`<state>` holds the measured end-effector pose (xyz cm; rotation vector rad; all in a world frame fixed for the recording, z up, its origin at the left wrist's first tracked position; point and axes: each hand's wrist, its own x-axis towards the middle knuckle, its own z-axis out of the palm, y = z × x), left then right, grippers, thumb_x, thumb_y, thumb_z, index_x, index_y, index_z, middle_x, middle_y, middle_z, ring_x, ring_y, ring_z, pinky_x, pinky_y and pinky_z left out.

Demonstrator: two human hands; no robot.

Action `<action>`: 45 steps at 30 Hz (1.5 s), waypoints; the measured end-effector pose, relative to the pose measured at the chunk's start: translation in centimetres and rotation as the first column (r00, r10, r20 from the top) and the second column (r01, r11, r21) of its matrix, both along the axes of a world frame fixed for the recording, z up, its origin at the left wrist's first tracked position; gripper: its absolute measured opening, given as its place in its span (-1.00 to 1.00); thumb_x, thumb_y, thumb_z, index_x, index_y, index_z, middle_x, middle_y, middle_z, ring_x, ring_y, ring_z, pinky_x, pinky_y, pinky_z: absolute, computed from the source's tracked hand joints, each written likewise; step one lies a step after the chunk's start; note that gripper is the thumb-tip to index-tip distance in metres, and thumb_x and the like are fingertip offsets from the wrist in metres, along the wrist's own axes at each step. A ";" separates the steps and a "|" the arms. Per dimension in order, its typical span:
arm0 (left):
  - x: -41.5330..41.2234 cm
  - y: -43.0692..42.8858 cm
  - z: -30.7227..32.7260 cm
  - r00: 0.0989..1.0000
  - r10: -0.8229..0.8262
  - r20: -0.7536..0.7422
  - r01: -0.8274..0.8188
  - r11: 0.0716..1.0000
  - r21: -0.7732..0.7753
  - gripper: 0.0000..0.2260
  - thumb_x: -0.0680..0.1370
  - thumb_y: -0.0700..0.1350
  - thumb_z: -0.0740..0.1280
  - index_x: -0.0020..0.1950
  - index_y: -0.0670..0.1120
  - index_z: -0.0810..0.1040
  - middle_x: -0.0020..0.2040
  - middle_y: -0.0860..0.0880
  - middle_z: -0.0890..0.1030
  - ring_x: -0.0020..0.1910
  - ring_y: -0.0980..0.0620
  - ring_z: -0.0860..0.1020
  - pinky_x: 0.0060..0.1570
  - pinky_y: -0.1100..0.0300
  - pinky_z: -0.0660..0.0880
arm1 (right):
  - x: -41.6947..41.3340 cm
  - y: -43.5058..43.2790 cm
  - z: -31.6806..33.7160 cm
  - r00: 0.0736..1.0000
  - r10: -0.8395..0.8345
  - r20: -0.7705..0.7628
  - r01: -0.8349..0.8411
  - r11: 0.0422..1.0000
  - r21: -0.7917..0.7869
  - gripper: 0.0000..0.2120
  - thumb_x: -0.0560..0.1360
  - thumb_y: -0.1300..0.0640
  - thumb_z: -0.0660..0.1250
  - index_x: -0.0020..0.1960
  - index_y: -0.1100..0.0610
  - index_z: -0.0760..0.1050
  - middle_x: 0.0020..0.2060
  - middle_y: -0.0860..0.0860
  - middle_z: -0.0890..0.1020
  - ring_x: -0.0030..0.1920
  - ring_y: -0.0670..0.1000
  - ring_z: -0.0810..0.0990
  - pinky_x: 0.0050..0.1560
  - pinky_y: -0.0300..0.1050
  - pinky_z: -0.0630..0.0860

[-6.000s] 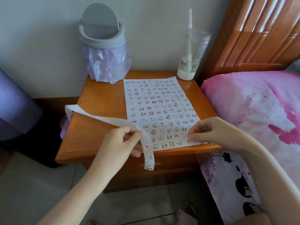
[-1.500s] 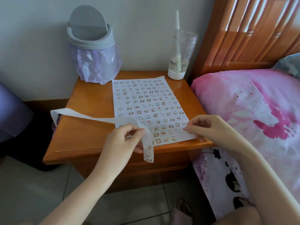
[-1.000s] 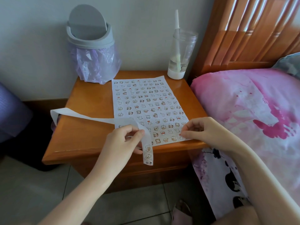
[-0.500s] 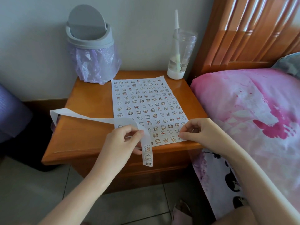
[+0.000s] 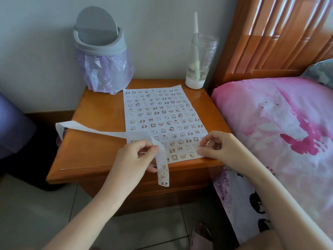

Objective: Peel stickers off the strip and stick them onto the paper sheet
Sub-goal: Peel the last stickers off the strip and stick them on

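— What sits left of the sheet (image 5: 162,114)?

— The strip (image 5: 93,129). It is a white band that starts beyond the sheet's left edge, where it hangs over the side of the nightstand (image 5: 93,154). It crosses the wood and the sheet's near left corner, then bends down past the front edge. Behind the sheet, to its left, stands a grey bin (image 5: 98,33) with a swing lid and a lilac bag (image 5: 108,71).

— Who holds the strip?

— The left hand (image 5: 133,159), at the sheet's near left corner. Thumb and forefinger are clamped on the band at the bend, and the other fingers curl beneath. Below the grip, the loose end carries three stickers (image 5: 163,175), small cartoon animals.

— And the sheet itself?

— It lies flat on the nightstand, covered in rows of the same little figures. Any lettering on them is too small to read.

— What is to its right?

— A clear bottle (image 5: 200,56) with a white base and a straw stands by the far right corner. The right hand (image 5: 219,147) is at the near right corner, fingers curled, their tips close together down on the paper. Whether they pinch a sticker I cannot tell. Right of the sheet lies a pink blanket (image 5: 279,123), with a wooden headboard (image 5: 279,33) behind it.
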<state>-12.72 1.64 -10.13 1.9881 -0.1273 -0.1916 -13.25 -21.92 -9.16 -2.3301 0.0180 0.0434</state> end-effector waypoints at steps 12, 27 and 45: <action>0.1 0.0 0.1 1.000 -0.006 -0.004 0.006 1.000 0.012 -0.87 0.55 -0.07 0.28 -0.01 -0.08 0.59 -0.03 0.10 0.64 -0.32 0.17 0.66 -0.33 0.35 0.58 | 0.4 0.2 -0.3 1.000 0.006 -0.010 -0.007 1.000 -0.011 -0.82 0.40 0.03 0.45 -0.09 0.06 0.50 -0.44 -0.08 0.52 -0.44 -0.14 0.41 -0.36 -0.22 0.35; -0.3 0.3 1.3 0.997 0.005 -0.076 -0.019 0.984 -0.180 -0.87 0.55 -0.09 0.28 -0.03 -0.07 0.60 -0.09 0.06 0.69 -0.32 0.06 0.68 -0.33 0.28 0.61 | -0.4 1.3 0.8 0.954 -0.131 0.270 0.071 0.972 0.222 -0.98 0.51 0.14 0.32 -0.09 0.04 0.53 -0.34 -0.06 0.61 -0.34 -0.10 0.54 -0.31 -0.22 0.50; -0.9 -0.4 2.0 0.998 0.062 0.000 -0.060 0.965 -0.255 -0.81 0.52 -0.02 0.29 -0.05 -0.11 0.59 -0.16 0.05 0.69 -0.30 0.04 0.69 -0.27 0.08 0.61 | -2.4 5.8 1.5 0.977 0.134 0.163 -0.187 0.910 0.371 -0.87 0.43 0.21 0.43 -0.03 0.08 0.60 -0.22 -0.01 0.67 -0.27 -0.02 0.64 -0.19 0.04 0.60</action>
